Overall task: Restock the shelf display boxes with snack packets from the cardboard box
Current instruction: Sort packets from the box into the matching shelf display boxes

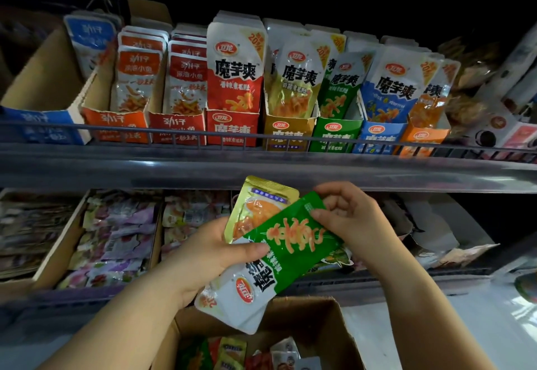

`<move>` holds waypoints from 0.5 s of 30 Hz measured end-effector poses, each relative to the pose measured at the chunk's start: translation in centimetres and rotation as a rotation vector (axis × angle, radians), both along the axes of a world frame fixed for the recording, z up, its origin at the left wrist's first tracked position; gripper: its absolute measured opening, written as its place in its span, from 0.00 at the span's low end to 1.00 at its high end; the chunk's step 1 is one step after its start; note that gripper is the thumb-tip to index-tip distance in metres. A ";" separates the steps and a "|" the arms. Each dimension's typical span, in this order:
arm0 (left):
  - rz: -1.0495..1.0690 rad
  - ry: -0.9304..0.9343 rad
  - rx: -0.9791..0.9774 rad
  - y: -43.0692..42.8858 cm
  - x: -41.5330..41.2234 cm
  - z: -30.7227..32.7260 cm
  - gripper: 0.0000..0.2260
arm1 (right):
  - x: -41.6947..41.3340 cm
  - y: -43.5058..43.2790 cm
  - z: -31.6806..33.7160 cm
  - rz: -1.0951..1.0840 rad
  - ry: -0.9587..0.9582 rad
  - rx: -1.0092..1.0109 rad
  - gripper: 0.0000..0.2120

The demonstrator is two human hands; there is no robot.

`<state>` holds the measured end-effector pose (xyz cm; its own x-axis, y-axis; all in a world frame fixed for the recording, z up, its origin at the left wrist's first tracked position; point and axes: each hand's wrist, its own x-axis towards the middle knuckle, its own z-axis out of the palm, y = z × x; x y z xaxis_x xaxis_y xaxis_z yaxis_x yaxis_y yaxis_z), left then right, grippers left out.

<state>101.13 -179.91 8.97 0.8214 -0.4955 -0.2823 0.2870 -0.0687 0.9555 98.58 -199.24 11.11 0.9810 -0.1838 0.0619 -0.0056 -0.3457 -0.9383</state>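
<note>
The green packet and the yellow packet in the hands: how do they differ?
The green packet lies in front; the yellow packet is partly hidden behind it. The right hand pinches the green packet, not the yellow packet. Both are flat pouches in the left hand.

grey shelf (290,172) with wire rail (174,131) | dark above | pale floor (479,335) lower right

Display boxes (232,127) above cardboard box (325,329)

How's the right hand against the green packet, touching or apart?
Touching. The head view shows the right hand pinching the green packet at its upper corner, with no gap between them.
</note>
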 end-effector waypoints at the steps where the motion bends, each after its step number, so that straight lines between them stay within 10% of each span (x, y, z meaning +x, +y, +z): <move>1: 0.009 0.015 -0.026 0.0 -0.1 0.1 0.10 | -0.1 0.1 0.0 0.013 0.017 0.034 0.12; 15: 0.367 -0.020 -0.146 0.2 0.1 0.4 0.08 | -0.3 0.6 -1.0 -0.460 0.008 0.680 0.10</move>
<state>101.24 -179.68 9.40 0.9560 -0.2021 -0.2128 0.2485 0.1718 0.9533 98.28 -198.67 10.08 0.7985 -0.5625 -0.2146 -0.0154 0.3372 -0.9413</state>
